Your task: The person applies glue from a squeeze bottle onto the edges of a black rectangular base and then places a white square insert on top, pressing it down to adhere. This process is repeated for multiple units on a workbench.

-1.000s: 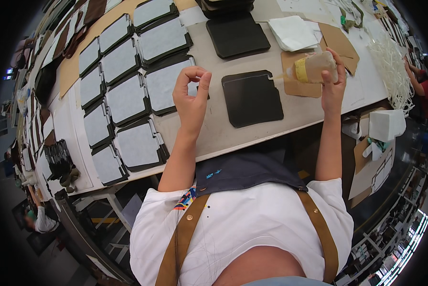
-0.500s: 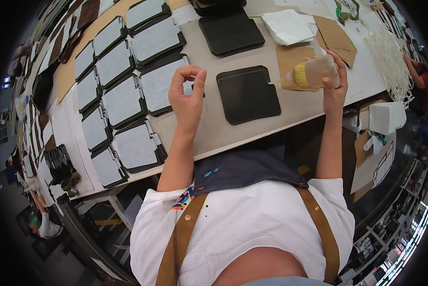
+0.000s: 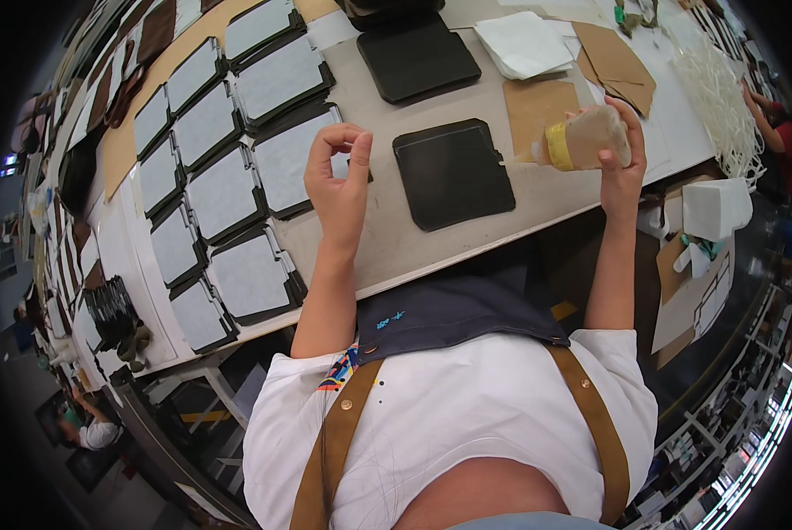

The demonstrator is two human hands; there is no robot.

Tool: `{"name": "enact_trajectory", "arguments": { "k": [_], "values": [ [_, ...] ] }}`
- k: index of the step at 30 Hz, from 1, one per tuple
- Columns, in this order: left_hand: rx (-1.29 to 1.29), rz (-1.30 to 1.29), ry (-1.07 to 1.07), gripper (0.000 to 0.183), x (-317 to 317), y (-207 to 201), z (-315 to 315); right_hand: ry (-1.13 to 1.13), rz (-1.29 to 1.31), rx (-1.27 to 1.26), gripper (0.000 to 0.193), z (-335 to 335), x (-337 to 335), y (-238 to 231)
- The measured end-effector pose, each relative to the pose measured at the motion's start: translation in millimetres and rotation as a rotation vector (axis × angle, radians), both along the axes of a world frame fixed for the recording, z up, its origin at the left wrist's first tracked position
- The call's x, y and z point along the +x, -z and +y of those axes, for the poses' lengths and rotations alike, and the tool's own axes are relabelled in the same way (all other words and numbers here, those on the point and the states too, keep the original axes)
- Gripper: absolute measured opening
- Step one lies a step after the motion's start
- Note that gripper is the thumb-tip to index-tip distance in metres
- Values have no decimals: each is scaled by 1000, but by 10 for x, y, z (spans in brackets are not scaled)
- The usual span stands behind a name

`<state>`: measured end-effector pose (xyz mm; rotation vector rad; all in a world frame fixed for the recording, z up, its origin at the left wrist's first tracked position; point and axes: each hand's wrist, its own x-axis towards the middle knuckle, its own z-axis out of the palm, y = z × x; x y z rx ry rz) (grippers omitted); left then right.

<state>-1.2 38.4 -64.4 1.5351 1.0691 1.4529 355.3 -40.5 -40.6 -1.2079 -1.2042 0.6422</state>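
Note:
My right hand (image 3: 623,163) grips a translucent squeeze bottle (image 3: 590,140) with pale contents and a yellow collar. The bottle is tipped sideways, its thin nozzle pointing left at the right edge of a black flat panel (image 3: 453,177), close to a small notch there. I cannot tell whether the tip touches. That panel lies alone on the table in front of me. Left of it, my left hand (image 3: 339,190) hovers with fingers curled in and the thumb close to the index finger; nothing shows between them. Behind this hand lies a grey-faced panel with black edges (image 3: 297,152).
Rows of similar grey-faced panels (image 3: 228,199) cover the table's left side. Beyond the single panel lies a black stack (image 3: 418,57). White sheets (image 3: 524,44), brown card (image 3: 621,71) and pale cords (image 3: 718,115) are at the right. The table's front edge (image 3: 449,262) runs before my apron.
My view has shifted slightly, so the panels appear a little further left. My right hand keeps its hold on the squeeze bottle, and my left hand stays curled in much the same place.

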Motion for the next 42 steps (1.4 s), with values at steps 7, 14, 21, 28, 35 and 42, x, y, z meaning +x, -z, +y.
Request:
{"name": "enact_trajectory", "arguments": {
  "k": [7, 14, 21, 28, 35, 42],
  "values": [
    [-19, -24, -18, 10, 24, -37, -10, -19, 33, -36, 81, -90, -42, -66],
    [-8, 9, 2, 10, -10, 6, 1, -56, 68, -33, 82, -57, -105, -75],
    [-23, -8, -12, 9, 10, -22, -7, -47, 49, -32, 81, -75, -73, -36],
    [-14, 0, 9, 8, -6, -4, -4, -3, 67, -86, 86, -278, -81, -58],
    [-29, -24, -33, 10, 36, -50, -27, 247, 320, -40, 89, -750, -202, 105],
    [-18, -31, 7, 8, 13, -24, -24, 525, 147, 151, 80, -1106, -853, 174]
  ]
}}
